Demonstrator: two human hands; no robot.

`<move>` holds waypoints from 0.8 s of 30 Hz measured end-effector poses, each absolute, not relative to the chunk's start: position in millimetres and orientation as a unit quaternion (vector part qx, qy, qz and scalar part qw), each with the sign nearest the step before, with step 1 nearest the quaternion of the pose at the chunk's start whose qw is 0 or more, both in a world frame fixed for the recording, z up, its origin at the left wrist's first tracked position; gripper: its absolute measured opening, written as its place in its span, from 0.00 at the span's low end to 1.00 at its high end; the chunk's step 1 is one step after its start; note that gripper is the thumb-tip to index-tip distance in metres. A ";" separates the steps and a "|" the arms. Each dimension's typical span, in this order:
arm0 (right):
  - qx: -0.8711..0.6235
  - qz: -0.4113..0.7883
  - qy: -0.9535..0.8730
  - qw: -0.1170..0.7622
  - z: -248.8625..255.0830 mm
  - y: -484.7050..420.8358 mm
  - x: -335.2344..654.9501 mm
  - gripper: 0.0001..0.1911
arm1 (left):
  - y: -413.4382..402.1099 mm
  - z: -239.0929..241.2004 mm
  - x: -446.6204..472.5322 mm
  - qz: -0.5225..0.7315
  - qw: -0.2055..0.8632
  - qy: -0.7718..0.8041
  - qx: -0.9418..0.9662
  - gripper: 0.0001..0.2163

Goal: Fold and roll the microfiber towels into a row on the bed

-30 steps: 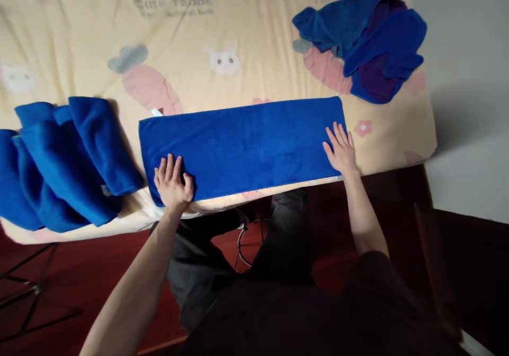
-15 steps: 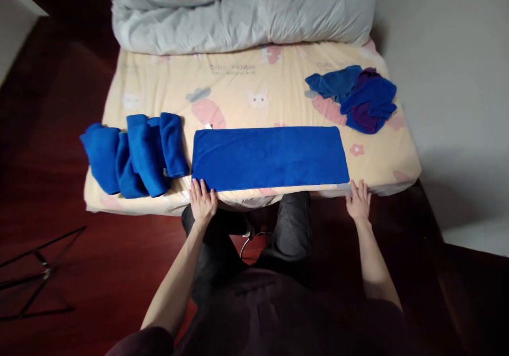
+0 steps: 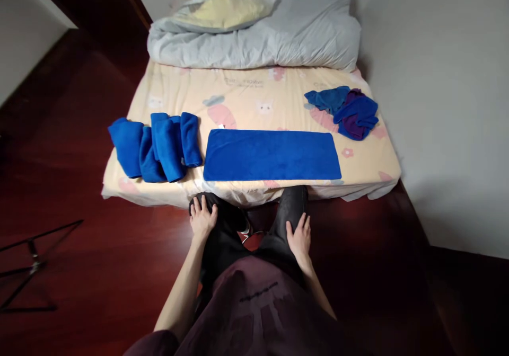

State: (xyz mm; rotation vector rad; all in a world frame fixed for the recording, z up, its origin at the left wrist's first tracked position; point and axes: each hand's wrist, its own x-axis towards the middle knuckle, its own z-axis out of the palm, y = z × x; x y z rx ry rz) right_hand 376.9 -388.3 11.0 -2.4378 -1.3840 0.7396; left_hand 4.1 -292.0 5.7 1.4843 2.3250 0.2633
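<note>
A long blue towel [image 3: 272, 155] lies folded flat along the near edge of the bed [image 3: 369, 170]. My left hand [image 3: 201, 221] rests open on my left knee, fingers spread, holding nothing. On my right knee lies my right hand [image 3: 299, 238], flat and open too. Both hands are off the bed, a little below the towel. Several folded blue towels [image 3: 157, 145] overlap in a row at the bed's left end. A loose heap of blue and purple cloths [image 3: 347, 112] sits at the far right of the bed.
A rumpled grey and yellow duvet [image 3: 258, 33] fills the far end of the bed. A white wall [image 3: 445, 107] runs along the right. Dark red wooden floor surrounds me, with a black metal stand [image 3: 32, 263] at the left. A stool ring [image 3: 248, 234] shows between my legs.
Both hands have left the towel and the bed edge and come back onto my knees. The view has pulled back and up, showing the whole bed.
</note>
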 end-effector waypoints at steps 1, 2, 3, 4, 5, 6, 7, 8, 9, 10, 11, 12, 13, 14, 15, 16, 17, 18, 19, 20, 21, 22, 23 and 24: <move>-0.837 0.234 -0.486 0.095 14.3 -385.7 364.1 0.49 | -292.2 5.9 3.0 0.095 0.183 0.825 0.527 0.37; -0.834 0.223 -0.499 0.074 18.0 -381.4 356.7 0.48 | -292.0 6.2 1.8 0.096 0.182 0.825 0.527 0.37; -0.828 0.217 -0.513 0.060 21.8 -375.9 353.8 0.46 | -291.7 6.7 0.5 0.096 0.183 0.825 0.527 0.37; -0.822 0.213 -0.527 0.051 25.2 -369.9 354.0 0.44 | -291.4 7.2 -0.8 0.095 0.184 0.826 0.525 0.37; -0.815 0.206 -0.540 0.045 28.1 -363.9 355.9 0.43 | -291.2 7.9 -2.0 0.091 0.188 0.827 0.522 0.38; -0.809 0.197 -0.552 0.042 30.3 -358.4 358.2 0.41 | -291.2 8.8 -3.1 0.087 0.192 0.828 0.519 0.38; -0.804 0.188 -0.562 0.040 31.6 -353.6 360.1 0.40 | -291.3 9.6 -4.0 0.083 0.196 0.829 0.517 0.38; -0.802 0.179 -0.569 0.037 32.3 -349.7 361.2 0.40 | -291.6 10.5 -4.8 0.080 0.199 0.830 0.514 0.38; -0.801 0.171 -0.572 0.035 32.4 -346.7 361.4 0.40 | -292.0 11.4 -5.4 0.079 0.201 0.831 0.512 0.38; -0.801 0.166 -0.574 0.032 32.2 -344.6 360.9 0.40 | -292.6 12.0 -5.8 0.080 0.203 0.832 0.510 0.38; -0.802 0.161 -0.575 0.029 31.8 -343.4 360.0 0.39 | -293.3 12.4 -6.2 0.082 0.205 0.833 0.508 0.38; -0.802 0.159 -0.576 0.026 31.5 -342.7 359.0 0.39 | -294.1 12.5 -6.7 0.085 0.205 0.833 0.506 0.38; -0.802 0.158 -0.576 0.022 31.3 -342.5 358.2 0.39 | -294.9 12.3 -7.3 0.089 0.205 0.834 0.505 0.38; -0.801 0.159 -0.577 0.018 31.3 -342.7 357.8 0.39 | -295.8 11.6 -7.9 0.094 0.204 0.834 0.505 0.38; -0.801 0.161 -0.577 0.015 31.4 -343.0 357.7 0.39 | -296.5 10.7 -8.7 0.099 0.202 0.833 0.505 0.38; -0.801 0.163 -0.576 0.012 31.5 -343.3 357.8 0.39 | -297.1 9.6 -9.6 0.103 0.200 0.833 0.506 0.38; -0.801 0.165 -0.575 0.010 31.7 -343.5 358.2 0.39 | -297.6 8.4 -10.5 0.104 0.199 0.833 0.505 0.38; -0.801 0.165 -0.575 0.009 31.7 -343.7 358.5 0.39 | -297.9 7.2 -11.3 0.102 0.199 0.834 0.505 0.37; -0.802 0.164 -0.574 0.008 31.5 -343.8 358.9 0.39 | -297.9 6.1 -12.1 0.096 0.199 0.834 0.505 0.37; -0.803 0.161 -0.574 0.007 31.1 -343.9 359.1 0.39 | -297.8 5.1 -12.6 0.089 0.199 0.835 0.506 0.37; -0.804 0.157 -0.574 0.007 30.5 -343.8 359.2 0.39 | -297.6 4.2 -13.1 0.083 0.198 0.835 0.507 0.37; -0.804 0.153 -0.574 0.007 29.8 -343.8 359.3 0.39 | -297.3 3.5 -13.3 0.078 0.197 0.835 0.508 0.37; -0.806 0.149 -0.573 0.008 28.8 -343.8 359.3 0.39 | -297.1 2.8 -13.5 0.075 0.195 0.834 0.510 0.37; -0.807 0.145 -0.573 0.010 27.8 -344.0 359.3 0.39 | -296.9 2.2 -13.5 0.074 0.193 0.834 0.511 0.37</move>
